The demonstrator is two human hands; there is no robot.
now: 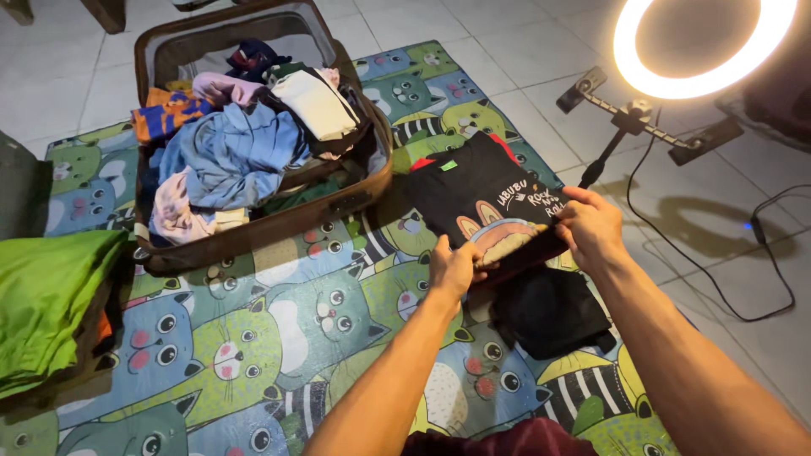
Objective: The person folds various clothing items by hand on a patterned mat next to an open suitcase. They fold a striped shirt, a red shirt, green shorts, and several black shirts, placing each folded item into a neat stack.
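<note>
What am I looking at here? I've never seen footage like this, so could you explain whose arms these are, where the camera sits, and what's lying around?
There is one picture, taken by a camera on a person's head, looking down at their own bare arms. The left hand and right hand each have a grip on the near edge of a black printed T-shirt lying on a cartoon-cat floor mat. An open suitcase full of clothes lies behind it, a folded dark garment sits nearer, green cloth lies at left, and a ring light stands at right.

Black printed t-shirt point(481, 198) flat on cat-pattern mat, btm edge folded up, beside open suitcase.
</note>
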